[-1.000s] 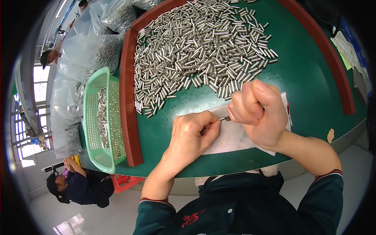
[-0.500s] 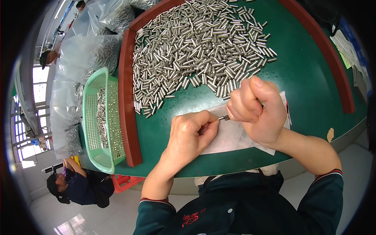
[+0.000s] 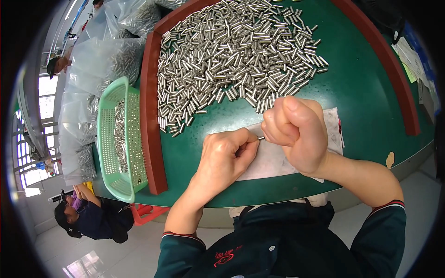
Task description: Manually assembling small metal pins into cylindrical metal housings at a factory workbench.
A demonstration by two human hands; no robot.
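Note:
My left hand [image 3: 227, 155] is closed in a pinch above a white cloth [image 3: 264, 168], with a short shiny bit of a metal pin [image 3: 261, 138] at its fingertips. The rest of the pin is hidden by the fingers. Just to the right, my right hand [image 3: 299, 134] makes a fist, thumb on top, round a slim tool that its fingers cover. The two hands nearly meet at the pin. Beyond them a large heap of short steel pins [image 3: 232, 51] lies on the green table [image 3: 357, 106].
Red-brown rails [image 3: 150, 120] border the heap. At left stands a green plastic basket [image 3: 105, 153] with more pins, beside clear bags [image 3: 79, 88] of metal parts. A co-worker [image 3: 92, 217] sits at lower left near a red stool [image 3: 147, 214]. Papers [image 3: 410, 60] lie far right.
My right fist has shifted slightly left and tilted toward my left hand. The dark collar of the tool that showed between the hands is now hidden. My left hand has hardly moved.

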